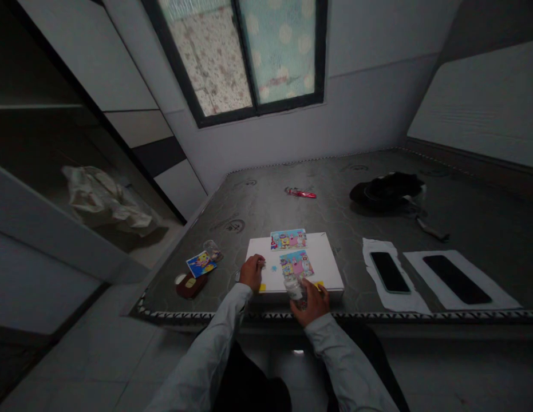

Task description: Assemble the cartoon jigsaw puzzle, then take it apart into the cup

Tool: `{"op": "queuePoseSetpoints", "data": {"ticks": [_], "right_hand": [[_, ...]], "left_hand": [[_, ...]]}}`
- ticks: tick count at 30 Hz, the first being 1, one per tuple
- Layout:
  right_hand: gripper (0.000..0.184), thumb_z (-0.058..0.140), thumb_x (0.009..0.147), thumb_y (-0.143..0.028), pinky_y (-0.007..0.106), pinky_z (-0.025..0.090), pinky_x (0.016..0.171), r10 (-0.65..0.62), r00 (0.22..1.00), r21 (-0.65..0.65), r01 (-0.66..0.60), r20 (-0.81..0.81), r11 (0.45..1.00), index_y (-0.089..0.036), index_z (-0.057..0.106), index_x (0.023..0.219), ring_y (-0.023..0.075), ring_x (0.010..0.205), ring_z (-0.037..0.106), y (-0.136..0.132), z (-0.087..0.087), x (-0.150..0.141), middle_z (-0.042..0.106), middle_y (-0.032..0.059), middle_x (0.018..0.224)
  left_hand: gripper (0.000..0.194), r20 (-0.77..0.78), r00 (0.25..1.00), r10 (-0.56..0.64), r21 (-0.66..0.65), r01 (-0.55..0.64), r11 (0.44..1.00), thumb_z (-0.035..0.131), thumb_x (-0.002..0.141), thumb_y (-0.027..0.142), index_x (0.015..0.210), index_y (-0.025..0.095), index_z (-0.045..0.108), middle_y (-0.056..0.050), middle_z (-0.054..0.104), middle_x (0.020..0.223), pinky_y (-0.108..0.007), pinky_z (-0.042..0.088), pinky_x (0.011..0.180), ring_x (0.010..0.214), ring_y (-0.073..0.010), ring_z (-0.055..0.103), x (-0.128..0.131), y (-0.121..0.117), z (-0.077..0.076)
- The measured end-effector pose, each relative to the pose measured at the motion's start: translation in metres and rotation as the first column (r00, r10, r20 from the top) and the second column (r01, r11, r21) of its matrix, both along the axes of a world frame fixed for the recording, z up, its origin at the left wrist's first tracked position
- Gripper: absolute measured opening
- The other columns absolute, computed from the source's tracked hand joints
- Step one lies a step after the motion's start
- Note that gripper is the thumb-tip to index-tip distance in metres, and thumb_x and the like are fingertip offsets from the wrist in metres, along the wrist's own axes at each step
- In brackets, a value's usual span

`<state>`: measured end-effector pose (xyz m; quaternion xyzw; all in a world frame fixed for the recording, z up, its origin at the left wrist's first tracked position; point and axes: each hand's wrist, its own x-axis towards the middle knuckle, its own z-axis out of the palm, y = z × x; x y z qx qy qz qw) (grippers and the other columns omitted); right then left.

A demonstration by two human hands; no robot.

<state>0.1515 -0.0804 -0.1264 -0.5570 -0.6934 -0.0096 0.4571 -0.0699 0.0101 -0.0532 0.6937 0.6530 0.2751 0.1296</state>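
Observation:
My right hand (313,303) is wrapped round a small clear jar (295,289), held tilted at the front edge of a white box (326,257); small bits show inside it. At the box's left side my left hand (252,273) has its fingertips pinched together, and whatever is between them is too small to make out. Between the hands lies a colourful cartoon jigsaw puzzle (297,264), with an uneven left edge. A loose light-blue piece (273,268) sits just left of it. Behind the puzzle is a cartoon picture card (288,239) with similar figures.
On the grey bed-like surface (261,206), a brown case (191,286), a blue cartoon card (201,264) and a clear container (213,250) are at left. Two phones (390,272) lie on white sheets at right. Farther back are a red item (301,194) and a black cap-like object (389,191).

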Motion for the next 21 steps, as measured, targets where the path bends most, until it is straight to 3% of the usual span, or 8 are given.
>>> {"op": "queuePoseSetpoints", "data": {"ticks": [5,12,21], "right_hand": [[0.055,0.059,0.074,-0.038,0.044,0.025,0.107,0.008,1.000,-0.015,-0.008,0.004,1.000,-0.019,0.047,0.125,0.0251,0.109,0.060,-0.001,0.003,0.001,0.065,0.0110,0.117],[0.058,0.059,0.073,-0.038,0.045,0.026,0.106,0.006,1.000,0.000,-0.006,0.005,1.000,-0.018,0.046,0.126,0.0253,0.109,0.060,0.000,0.001,0.001,0.065,0.0112,0.118],[0.057,0.059,0.074,-0.037,0.043,0.025,0.107,-0.003,1.000,0.016,0.003,-0.014,1.000,-0.018,0.046,0.126,0.0244,0.108,0.060,0.000,0.000,0.000,0.065,0.0110,0.117]], "left_hand": [[0.021,0.094,0.994,0.051,-0.053,-0.047,0.997,0.047,0.091,0.032,0.099,0.022,0.065,-0.001,0.070,0.083,-0.024,0.045,0.072,0.077,-0.0152,0.064,-0.004,0.005,-0.001],[0.025,0.091,0.996,0.009,0.001,-0.009,1.000,0.050,0.088,0.026,0.096,0.018,0.073,-0.008,0.069,0.101,-0.029,0.044,0.097,0.102,-0.0178,0.061,-0.007,0.014,-0.001],[0.026,0.108,0.993,0.049,-0.050,-0.044,0.998,0.062,0.081,0.030,0.104,0.021,0.070,-0.004,0.071,0.089,-0.028,0.050,0.079,0.081,-0.0162,0.066,-0.015,0.020,0.003]]}}
